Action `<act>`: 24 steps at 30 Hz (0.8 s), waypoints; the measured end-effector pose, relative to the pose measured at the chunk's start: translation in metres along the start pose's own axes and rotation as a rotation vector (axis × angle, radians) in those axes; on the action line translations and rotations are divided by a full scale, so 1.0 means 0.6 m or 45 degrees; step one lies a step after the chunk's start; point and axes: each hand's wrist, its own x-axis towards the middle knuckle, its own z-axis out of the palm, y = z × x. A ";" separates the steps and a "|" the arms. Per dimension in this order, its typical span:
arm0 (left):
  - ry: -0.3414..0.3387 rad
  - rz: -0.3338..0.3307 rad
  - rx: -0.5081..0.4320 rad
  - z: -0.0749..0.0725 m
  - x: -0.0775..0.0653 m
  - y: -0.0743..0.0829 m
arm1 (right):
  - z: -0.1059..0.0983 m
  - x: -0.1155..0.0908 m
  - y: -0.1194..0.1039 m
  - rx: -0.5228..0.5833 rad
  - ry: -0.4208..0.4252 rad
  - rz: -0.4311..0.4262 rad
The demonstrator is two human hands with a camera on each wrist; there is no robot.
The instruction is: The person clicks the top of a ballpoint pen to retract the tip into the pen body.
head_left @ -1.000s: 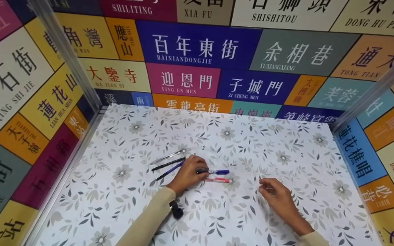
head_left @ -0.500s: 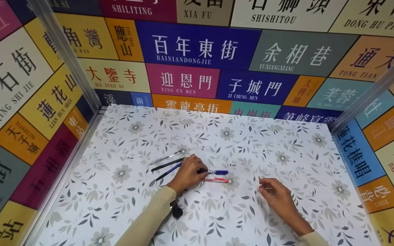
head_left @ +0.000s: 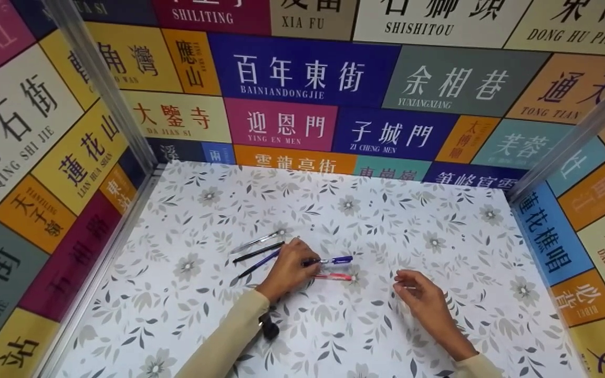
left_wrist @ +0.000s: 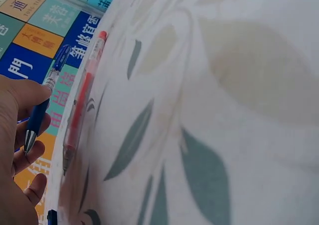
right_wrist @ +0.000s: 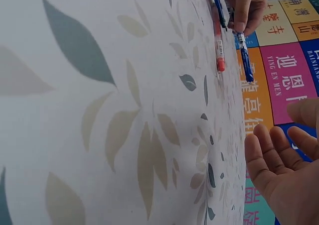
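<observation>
My left hand point(head_left: 289, 268) pinches a blue pen point(head_left: 340, 260) between thumb and fingers, its capless metal tip showing in the left wrist view. The pen point(left_wrist: 37, 120) is held just above the cloth. Beside it on the table lies a red pen point(head_left: 336, 276) with a clear barrel. On the other side of this hand a clear pen point(head_left: 255, 242), a black pen point(head_left: 255, 253) and a dark blue pen point(head_left: 254, 266) lie slanted, the last partly hidden by the hand. My right hand point(head_left: 424, 299) hovers to the right, fingers loosely bent; the right wrist view shows nothing in it point(right_wrist: 289, 177).
A white cloth with a leaf and flower print point(head_left: 386, 226) covers the table. Panels with coloured street-name signs point(head_left: 302, 68) rise at the back and both sides, with clear corner strips point(head_left: 118, 105). A black wrist device point(head_left: 269, 326) hangs at my left sleeve.
The far end of the blue pen has risen slightly in my left hand. My right hand's fingertips have shifted a little to the left and up. The other pens have stayed put.
</observation>
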 end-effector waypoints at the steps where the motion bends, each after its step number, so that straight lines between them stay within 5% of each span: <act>1: 0.007 0.002 -0.013 -0.001 0.000 0.002 | 0.000 0.000 -0.002 0.014 0.001 0.004; 24: 0.243 0.175 -0.258 -0.011 -0.004 0.065 | 0.028 -0.003 -0.029 0.373 -0.005 -0.044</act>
